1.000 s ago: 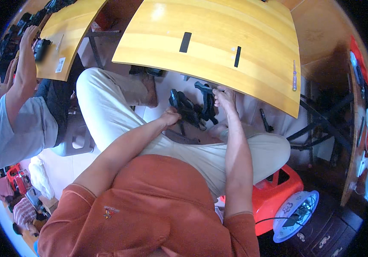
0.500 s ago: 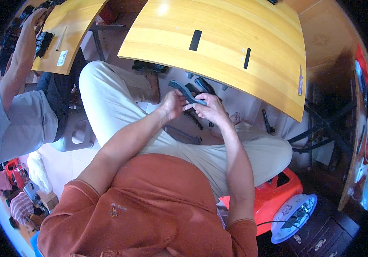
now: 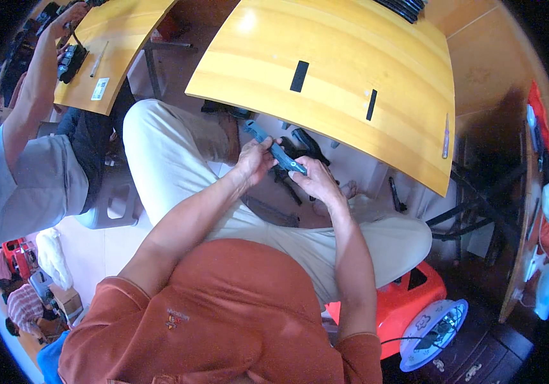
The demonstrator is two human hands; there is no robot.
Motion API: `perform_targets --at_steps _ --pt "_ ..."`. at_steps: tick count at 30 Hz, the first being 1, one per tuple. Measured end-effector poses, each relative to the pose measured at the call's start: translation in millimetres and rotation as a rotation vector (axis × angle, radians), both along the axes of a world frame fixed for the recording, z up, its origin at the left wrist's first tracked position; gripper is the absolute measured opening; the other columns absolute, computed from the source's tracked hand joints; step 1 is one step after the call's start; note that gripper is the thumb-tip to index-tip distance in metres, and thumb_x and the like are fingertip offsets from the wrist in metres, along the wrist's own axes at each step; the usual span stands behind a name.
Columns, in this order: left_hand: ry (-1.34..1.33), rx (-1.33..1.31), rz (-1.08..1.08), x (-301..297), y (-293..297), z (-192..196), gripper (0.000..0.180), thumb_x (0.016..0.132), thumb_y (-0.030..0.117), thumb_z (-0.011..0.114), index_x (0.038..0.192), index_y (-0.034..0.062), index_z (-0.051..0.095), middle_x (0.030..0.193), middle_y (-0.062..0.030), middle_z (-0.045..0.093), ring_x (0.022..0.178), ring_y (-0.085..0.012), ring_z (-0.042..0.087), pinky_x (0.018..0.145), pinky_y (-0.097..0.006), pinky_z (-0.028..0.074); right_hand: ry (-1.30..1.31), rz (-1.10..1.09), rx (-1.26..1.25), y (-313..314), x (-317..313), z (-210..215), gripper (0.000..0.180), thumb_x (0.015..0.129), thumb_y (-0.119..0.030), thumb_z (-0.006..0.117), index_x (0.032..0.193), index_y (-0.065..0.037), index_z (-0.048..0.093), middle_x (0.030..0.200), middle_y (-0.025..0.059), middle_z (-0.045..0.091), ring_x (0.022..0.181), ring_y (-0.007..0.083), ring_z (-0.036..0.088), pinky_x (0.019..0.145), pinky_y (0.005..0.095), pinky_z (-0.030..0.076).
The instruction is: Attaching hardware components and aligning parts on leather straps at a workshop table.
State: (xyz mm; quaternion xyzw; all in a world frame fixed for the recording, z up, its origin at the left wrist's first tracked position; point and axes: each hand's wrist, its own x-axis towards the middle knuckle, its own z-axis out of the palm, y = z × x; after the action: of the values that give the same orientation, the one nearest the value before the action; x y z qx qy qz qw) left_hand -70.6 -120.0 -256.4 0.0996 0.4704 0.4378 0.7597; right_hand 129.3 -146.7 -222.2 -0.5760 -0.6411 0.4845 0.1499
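Over my lap, both hands hold a long, narrow blue-grey plastic piece (image 3: 282, 155), slanting from upper left to lower right. A small slot shows at its far-left end and a light round spot lies toward the other end; its exact kind cannot be told. My left hand (image 3: 256, 161) is closed around its middle, with the thumb on top. The fingers of my right hand (image 3: 317, 182) pinch its lower right end. Beneath my hands, several dark parts (image 3: 311, 146) lie on the floor, partly hidden.
Ahead is a wooden table (image 3: 338, 51) with two black strips (image 3: 299, 76), a screwdriver (image 3: 446, 137) and stacked black pieces (image 3: 405, 9). A red stool (image 3: 421, 291) and a basin (image 3: 406, 358) stand at my right. Leftward, a co-worker's arm (image 3: 30, 105) reaches over another table (image 3: 121, 29).
The plastic piece has been turned, so a broader face with a slot and round spot shows. The view has shifted, bringing the stacked black pieces further into sight.
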Motion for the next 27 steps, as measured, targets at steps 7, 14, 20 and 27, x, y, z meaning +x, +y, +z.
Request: perform_targets --at_steps 7,14,20,27 --pt "-0.114 0.064 -0.088 8 -8 26 0.015 0.102 0.02 0.051 0.112 0.0104 0.058 0.115 -0.0057 0.069 0.101 -0.0176 0.066 0.084 -0.033 0.054 -0.026 -0.107 0.037 -2 -15 13 0.034 0.086 -0.024 0.07 0.11 0.0 0.064 0.091 0.0176 0.069 0.081 0.0271 0.065 0.075 0.0393 0.05" --pt "-0.013 0.052 -0.13 6 -8 35 0.019 0.098 0.031 0.063 0.1 0.0122 0.068 0.103 -0.0012 0.071 0.093 -0.01 0.064 0.074 -0.024 0.05 -0.002 -0.137 0.037 -3 -11 5 0.042 0.088 -0.029 0.069 0.114 0.002 0.058 0.096 0.0224 0.069 0.09 0.0352 0.068 0.077 0.0449 0.052" --pt "0.013 0.056 -0.054 5 -7 35 0.032 0.099 0.038 0.058 0.095 0.0082 0.067 0.092 -0.0032 0.07 0.074 -0.0118 0.062 0.068 -0.028 0.053 -0.062 -0.077 0.125 -2 -28 36 0.036 0.094 -0.038 0.06 0.093 -0.002 0.062 0.077 0.0242 0.067 0.076 0.0402 0.068 0.068 0.0495 0.052" --pt "0.038 -0.002 -0.029 3 -1 50 0.037 0.101 0.041 0.053 0.091 0.0067 0.062 0.085 -0.004 0.066 0.076 -0.0167 0.062 0.071 -0.033 0.055 0.025 -0.243 0.548 -17 -64 40 0.044 0.096 -0.042 0.056 0.078 -0.002 0.058 0.064 0.0235 0.062 0.06 0.0423 0.064 0.054 0.0511 0.05"
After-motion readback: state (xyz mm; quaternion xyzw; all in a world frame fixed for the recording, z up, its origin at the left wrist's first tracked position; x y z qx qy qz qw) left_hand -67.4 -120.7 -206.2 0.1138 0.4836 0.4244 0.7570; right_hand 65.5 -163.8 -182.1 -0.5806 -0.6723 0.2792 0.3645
